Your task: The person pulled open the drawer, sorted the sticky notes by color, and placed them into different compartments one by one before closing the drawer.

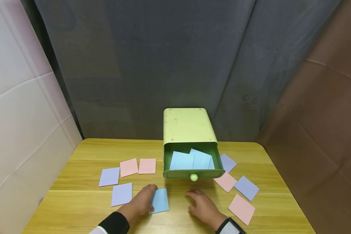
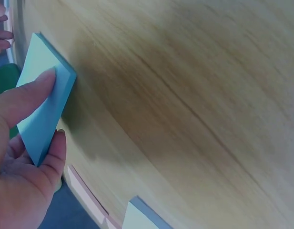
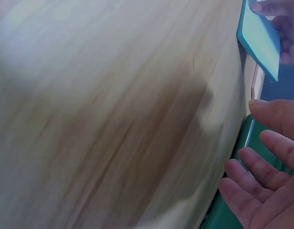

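My left hand [image 1: 142, 200] pinches a light blue sticky-note pad [image 1: 161, 201] by its left side, thumb on one face and fingers behind it. In the left wrist view, the pad [image 2: 38, 117] is tilted and held above the tabletop. My right hand [image 1: 204, 208] hovers to the right of that pad, fingers loosely bent and holding nothing. Beyond both hands stands a small light-green drawer box [image 1: 188, 125]. Its green drawer [image 1: 175, 174] is pulled out toward me, with several light blue pads [image 1: 181, 161] lying inside.
Left of the box lie pink pads [image 1: 147, 166] and lavender pads [image 1: 122, 194] on the wooden table [image 1: 76, 195]. More pink pads [image 1: 241, 209] and lavender pads [image 1: 247, 188] are spread on the right. The drawer's round knob [image 1: 194, 177] juts toward me. A grey curtain [image 1: 152, 65] hangs behind.
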Available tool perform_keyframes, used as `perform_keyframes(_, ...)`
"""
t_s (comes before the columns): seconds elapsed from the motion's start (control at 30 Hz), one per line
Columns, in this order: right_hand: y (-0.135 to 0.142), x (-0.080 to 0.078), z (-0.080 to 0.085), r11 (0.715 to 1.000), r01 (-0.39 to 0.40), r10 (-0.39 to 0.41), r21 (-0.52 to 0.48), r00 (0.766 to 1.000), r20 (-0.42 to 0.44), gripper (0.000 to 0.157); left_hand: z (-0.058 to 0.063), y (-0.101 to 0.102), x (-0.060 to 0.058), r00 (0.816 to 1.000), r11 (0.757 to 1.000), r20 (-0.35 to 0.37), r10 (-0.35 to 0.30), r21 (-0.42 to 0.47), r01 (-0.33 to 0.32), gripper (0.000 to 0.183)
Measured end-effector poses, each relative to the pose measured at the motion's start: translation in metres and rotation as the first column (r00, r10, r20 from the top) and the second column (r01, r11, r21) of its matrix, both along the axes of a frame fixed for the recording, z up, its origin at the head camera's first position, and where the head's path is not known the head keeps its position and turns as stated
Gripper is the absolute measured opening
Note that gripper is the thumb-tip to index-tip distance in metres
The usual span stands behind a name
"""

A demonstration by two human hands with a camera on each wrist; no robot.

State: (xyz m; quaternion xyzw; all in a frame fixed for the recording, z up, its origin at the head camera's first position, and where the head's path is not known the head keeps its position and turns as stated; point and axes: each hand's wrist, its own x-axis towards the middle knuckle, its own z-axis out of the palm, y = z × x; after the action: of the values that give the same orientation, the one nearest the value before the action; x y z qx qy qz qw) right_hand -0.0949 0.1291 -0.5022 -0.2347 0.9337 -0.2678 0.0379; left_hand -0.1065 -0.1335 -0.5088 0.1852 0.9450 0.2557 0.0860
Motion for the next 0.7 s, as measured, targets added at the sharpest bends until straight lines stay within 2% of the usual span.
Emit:
perform_keyframes(0.17, 0.002, 0.001, -0.001, 1.0, 0.007, -0.007, -0.011, 1.0, -0.002, 0.046, 0.0, 0.0, -0.001, 1.0, 0.999, 0.013, -0.007, 0.036, 0.006, 0.055)
perform_keyframes(0.4, 0.008, 0.0, -0.002, 0.999, 0.022, -0.021, -0.033, 0.999, 0.037, 0.046, 0.006, -0.002, -0.002, 0.999, 0.993, 0.036, 0.023, 0.113, -0.027, 0.037)
perform_keyframes(0.53, 0.012, 0.0, -0.002, 0.997, 0.042, -0.039, -0.057, 0.997, 0.06, 0.045, 0.008, -0.004, -0.001, 1.0, 0.987, 0.024, 0.019, 0.157, -0.022, 0.029)
perform_keyframes(0.7, 0.016, 0.0, -0.004, 0.995, 0.069, -0.065, -0.069, 0.997, 0.047, 0.045, 0.011, -0.007, -0.001, 0.999, 0.983, -0.002, 0.035, 0.18, -0.034, 0.023)
